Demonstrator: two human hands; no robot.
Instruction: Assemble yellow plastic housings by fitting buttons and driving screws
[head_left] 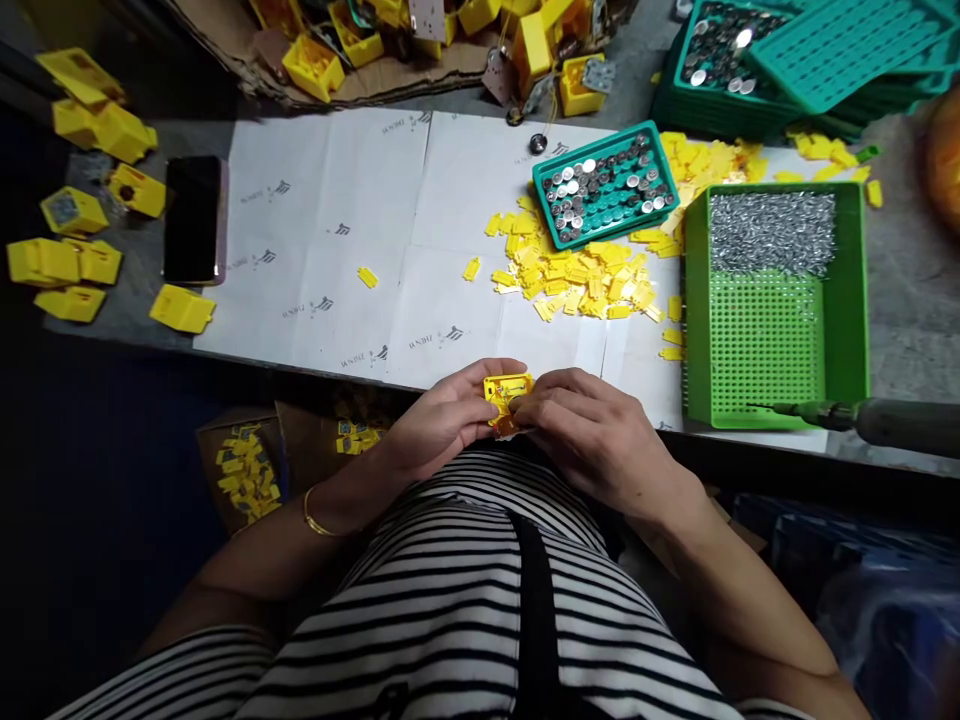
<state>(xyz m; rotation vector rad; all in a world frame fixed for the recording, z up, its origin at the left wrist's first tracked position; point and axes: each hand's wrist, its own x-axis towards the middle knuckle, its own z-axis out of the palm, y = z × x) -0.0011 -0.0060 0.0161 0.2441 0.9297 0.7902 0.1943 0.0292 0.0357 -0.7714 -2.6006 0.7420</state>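
Note:
Between my hands, just in front of the table's near edge, is a small yellow plastic casing with its inner side facing up; small parts show inside it. My left hand grips the casing from the left, thumb on its near side and fingers behind and below. The fingers of my right hand are pinched together at the casing's right side, over its inside. Whatever sits between those fingertips is too small and covered to name.
Loose yellow tabs surround a teal tray of round metal parts. On the right, a green basket holds silver screws, with a screwdriver tool across its near edge. A phone and yellow casings lie left.

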